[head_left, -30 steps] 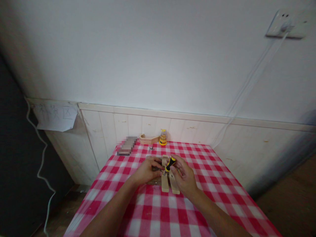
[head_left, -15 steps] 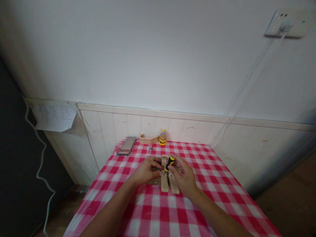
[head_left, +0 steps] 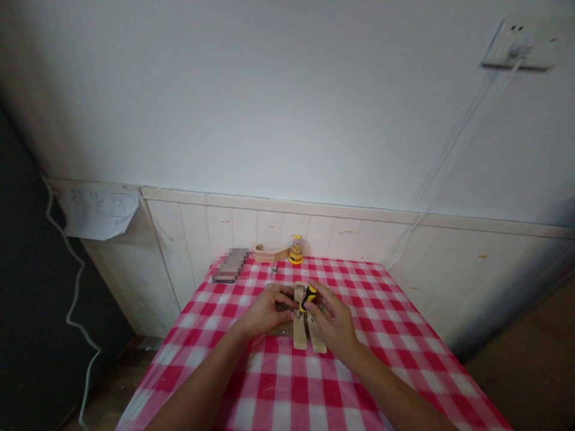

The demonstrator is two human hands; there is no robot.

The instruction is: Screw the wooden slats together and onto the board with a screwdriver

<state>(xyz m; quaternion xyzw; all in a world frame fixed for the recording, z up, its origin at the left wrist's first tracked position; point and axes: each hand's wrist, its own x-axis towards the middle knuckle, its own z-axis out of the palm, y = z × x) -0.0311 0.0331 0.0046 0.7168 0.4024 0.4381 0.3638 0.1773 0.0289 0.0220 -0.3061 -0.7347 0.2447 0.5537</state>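
My right hand [head_left: 335, 317] is closed around a black and yellow screwdriver [head_left: 309, 294], tilted over two pale wooden pieces [head_left: 300, 335]. These pieces lie side by side, and small holes show in the right one. My left hand [head_left: 269, 310] reaches in from the left, its thumb and fingers bent toward the screwdriver's lower end. What sits between those fingertips is too small to make out. Under the left hand lies a brownish, partly covered thing [head_left: 282, 329] whose kind I cannot tell. The screwdriver's tip is hidden.
Along the back edge of the red checked tablecloth [head_left: 269, 389] stand a curved wooden piece [head_left: 266, 254] and a yellow bit case [head_left: 296, 251]. Small dark metal parts [head_left: 275, 271] lie in front of them. A blurred flat object [head_left: 231, 266] is at the back left. The wall [head_left: 341, 236] borders the table.
Almost nothing differs. The screwdriver's handle has turned slightly in my right hand, while my left hand and the wooden pieces stay in place.
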